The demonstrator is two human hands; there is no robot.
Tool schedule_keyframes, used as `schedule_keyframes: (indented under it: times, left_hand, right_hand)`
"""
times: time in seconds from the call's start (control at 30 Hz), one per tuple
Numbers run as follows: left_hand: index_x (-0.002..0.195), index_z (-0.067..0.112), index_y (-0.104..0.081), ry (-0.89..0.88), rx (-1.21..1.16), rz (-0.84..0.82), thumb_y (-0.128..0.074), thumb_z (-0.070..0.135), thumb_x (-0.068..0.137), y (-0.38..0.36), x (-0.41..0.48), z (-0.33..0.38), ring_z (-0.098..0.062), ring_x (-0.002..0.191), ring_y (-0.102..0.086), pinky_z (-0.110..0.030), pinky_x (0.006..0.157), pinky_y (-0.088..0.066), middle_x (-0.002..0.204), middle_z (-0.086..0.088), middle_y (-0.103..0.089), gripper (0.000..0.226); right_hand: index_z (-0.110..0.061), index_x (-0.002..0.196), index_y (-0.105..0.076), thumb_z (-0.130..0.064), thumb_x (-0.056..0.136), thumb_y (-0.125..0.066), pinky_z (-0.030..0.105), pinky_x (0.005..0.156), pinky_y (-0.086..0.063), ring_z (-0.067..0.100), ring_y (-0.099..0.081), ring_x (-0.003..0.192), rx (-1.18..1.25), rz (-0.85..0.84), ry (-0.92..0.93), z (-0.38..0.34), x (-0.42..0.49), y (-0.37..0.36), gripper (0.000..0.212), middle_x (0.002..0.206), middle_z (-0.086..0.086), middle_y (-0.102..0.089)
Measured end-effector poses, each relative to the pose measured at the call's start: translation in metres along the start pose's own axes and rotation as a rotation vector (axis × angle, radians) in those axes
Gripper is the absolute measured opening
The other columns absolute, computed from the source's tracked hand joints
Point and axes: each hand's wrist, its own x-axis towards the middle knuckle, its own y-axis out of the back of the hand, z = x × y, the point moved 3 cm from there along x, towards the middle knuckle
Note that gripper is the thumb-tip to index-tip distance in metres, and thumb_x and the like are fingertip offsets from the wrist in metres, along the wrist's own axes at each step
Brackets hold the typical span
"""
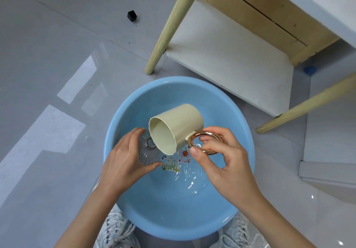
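— Cream mug (181,124) is what I'm on. My right hand (223,163) pinches its gold ring handle (208,133) between thumb and curled fingers. It hangs tipped on its side over the middle of the blue basin (134,101), mouth toward the lower left.
— And your other hand?
— My left hand (123,161) is curled round a ribbed glass piece (146,156) at the centre left of the basin, right at the mug's mouth. Whether the two touch I can't tell.
— How far along are you?
— Midway, I'd judge. Both are in hand above the water (192,186), the mug looks emptied, and nothing is set aside to dry yet. Rinsing them out and putting them down is left.
— Anything in the way?
— Not in the basin, only a cartoon print (171,166) on its bottom. A wooden leg (173,26) and a white shelf (231,58) stand close behind it, upper centre and right. A small black cube (132,15) lies on the floor at upper left. My shoes (115,228) sit tight against the near rim.
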Motion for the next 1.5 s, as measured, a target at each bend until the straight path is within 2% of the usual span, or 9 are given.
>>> schedule_keyframes:
  times: [0.07, 0.2, 0.3, 0.5, 0.93, 1.13, 1.43, 1.5]
  left_hand:
    - [0.121, 0.010, -0.052, -0.002, -0.003, 0.004, -0.088, 0.050, 0.046, 0.001, 0.001, 0.001, -0.017, 0.104, -0.052, -0.031, 0.072, -0.053, 0.119, -0.001, -0.062, 0.092]
    - [0.122, 0.010, -0.052, -0.004, -0.006, 0.005, -0.088, 0.048, 0.046, 0.001, 0.001, 0.001, -0.016, 0.104, -0.052, -0.032, 0.073, -0.053, 0.119, -0.003, -0.062, 0.093]
    - [0.122, 0.009, -0.051, -0.005, -0.013, 0.009, -0.090, 0.046, 0.046, 0.001, 0.001, 0.000, -0.013, 0.104, -0.045, -0.032, 0.072, -0.053, 0.119, -0.004, -0.062, 0.093]
    - [0.123, 0.011, -0.049, -0.002, -0.039, 0.003, -0.090, 0.045, 0.045, 0.000, 0.001, 0.000, -0.015, 0.103, -0.049, -0.034, 0.071, -0.053, 0.119, -0.004, -0.062, 0.094]
    - [0.123, 0.013, -0.047, -0.012, -0.053, 0.006, -0.091, 0.043, 0.044, 0.002, 0.001, 0.002, -0.013, 0.099, -0.048, -0.031, 0.070, -0.051, 0.118, -0.002, -0.062, 0.095]
    - [0.124, 0.014, -0.047, -0.009, -0.033, -0.011, -0.090, 0.044, 0.046, 0.001, 0.001, 0.001, -0.024, 0.088, -0.065, -0.031, 0.069, -0.051, 0.114, -0.001, -0.062, 0.094]
    - [0.122, 0.012, -0.044, -0.015, -0.005, 0.019, -0.091, 0.045, 0.041, 0.003, 0.001, 0.003, -0.023, 0.096, -0.058, -0.034, 0.065, -0.054, 0.113, -0.007, -0.065, 0.098]
    - [0.121, 0.012, -0.044, -0.016, 0.002, 0.018, -0.092, 0.044, 0.041, 0.003, 0.001, 0.003, -0.026, 0.094, -0.061, -0.034, 0.064, -0.054, 0.111, -0.008, -0.065, 0.099]
  right_hand:
    - [-0.038, 0.070, -0.062, -0.040, 0.081, -0.065, 0.015, 0.080, -0.047, 0.009, -0.062, 0.097, -0.031, -0.005, 0.029, -0.002, -0.001, 0.000, 0.012, 0.107, -0.001, -0.057]
    - [-0.021, 0.069, -0.068, -0.037, 0.083, -0.066, 0.027, 0.082, -0.050, 0.010, -0.061, 0.098, -0.085, 0.016, 0.071, -0.002, -0.002, -0.001, 0.021, 0.108, -0.001, -0.055]
    - [-0.018, 0.071, -0.069, -0.036, 0.083, -0.066, 0.027, 0.084, -0.050, 0.009, -0.060, 0.098, -0.095, 0.013, 0.091, -0.003, -0.002, -0.002, 0.021, 0.108, -0.001, -0.054]
    - [-0.011, 0.068, -0.067, -0.035, 0.084, -0.065, 0.026, 0.085, -0.047, 0.013, -0.059, 0.099, -0.143, 0.001, 0.131, -0.004, -0.003, -0.003, 0.029, 0.111, 0.004, -0.053]
    - [-0.008, 0.066, -0.064, -0.032, 0.086, -0.066, 0.031, 0.087, -0.047, 0.017, -0.057, 0.102, -0.198, -0.016, 0.207, -0.005, -0.004, -0.003, 0.031, 0.115, 0.008, -0.050]
    - [-0.009, 0.068, -0.065, -0.031, 0.086, -0.067, 0.031, 0.088, -0.048, 0.016, -0.058, 0.103, -0.218, -0.026, 0.233, -0.007, -0.005, -0.002, 0.028, 0.117, 0.010, -0.050]
    - [-0.007, 0.068, -0.064, -0.028, 0.087, -0.067, 0.031, 0.089, -0.047, 0.021, -0.057, 0.103, -0.270, -0.032, 0.301, -0.011, -0.006, -0.003, 0.028, 0.118, 0.013, -0.050]
    - [-0.007, 0.068, -0.064, -0.027, 0.087, -0.067, 0.032, 0.089, -0.047, 0.022, -0.057, 0.104, -0.284, -0.037, 0.308, -0.012, -0.005, -0.003, 0.028, 0.118, 0.014, -0.050]
